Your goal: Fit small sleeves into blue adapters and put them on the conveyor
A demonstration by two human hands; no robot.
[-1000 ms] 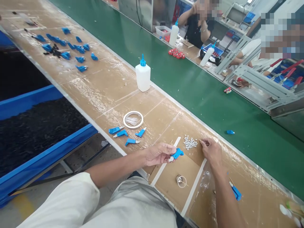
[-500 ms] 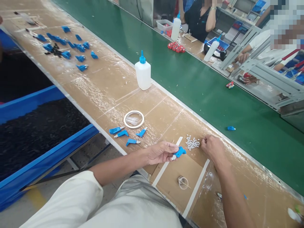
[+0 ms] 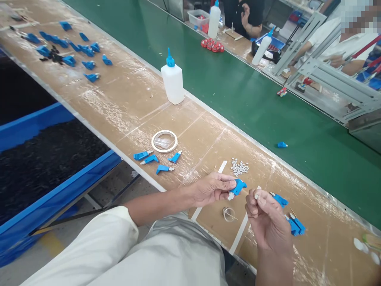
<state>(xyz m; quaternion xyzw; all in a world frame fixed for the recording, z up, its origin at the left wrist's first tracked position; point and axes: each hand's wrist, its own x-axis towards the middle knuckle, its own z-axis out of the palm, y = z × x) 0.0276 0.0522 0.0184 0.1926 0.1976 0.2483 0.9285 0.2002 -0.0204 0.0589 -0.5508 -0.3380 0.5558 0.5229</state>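
My left hand (image 3: 212,187) pinches a small blue plastic part (image 3: 237,186) with a white tip, held above the cardboard work mat (image 3: 212,222). My right hand (image 3: 263,216) is raised just right of it, fingers closed on a tiny white piece (image 3: 256,195). A small heap of the same white pieces (image 3: 239,167) lies on the bench beyond both hands. A small clear ring-shaped cup (image 3: 228,214) sits on the mat below my hands.
Several finished blue parts (image 3: 154,159) lie left of my hands beside a white tape ring (image 3: 164,141); others (image 3: 293,222) lie at my right. A white glue bottle (image 3: 172,81) stands farther back. The green conveyor belt (image 3: 253,103) carries one blue part (image 3: 281,145). People work across it.
My right hand left the heap of white pieces and rose toward me with one piece pinched. My left hand kept the blue part and shifted slightly right. The view tilted down.
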